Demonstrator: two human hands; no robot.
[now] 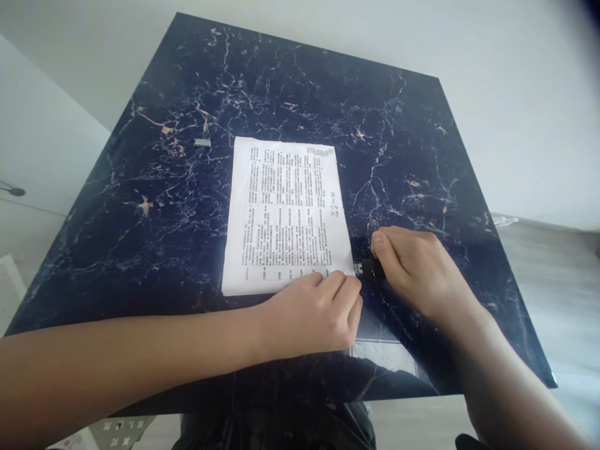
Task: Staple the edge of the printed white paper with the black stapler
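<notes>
Printed sheets of paper (285,212) lie flat on the dark blue marbled table, with rows of text running sideways and handwriting near the right edge. My left hand (323,309) is closed at their near right corner, its fingers curled on the paper. Just to the right, my right hand (415,265) wraps around what looks like a black stapler (368,269). The stapler's front end, with a white marking, meets the right edge of the paper near the left hand's knuckles. Much of the stapler is hidden under the right hand.
A small grey-green block (202,143), perhaps a strip of staples, lies left of the paper's far corner. The table (398,131) has a pale wall behind it. My dark-clothed lap (276,428) is at its near edge.
</notes>
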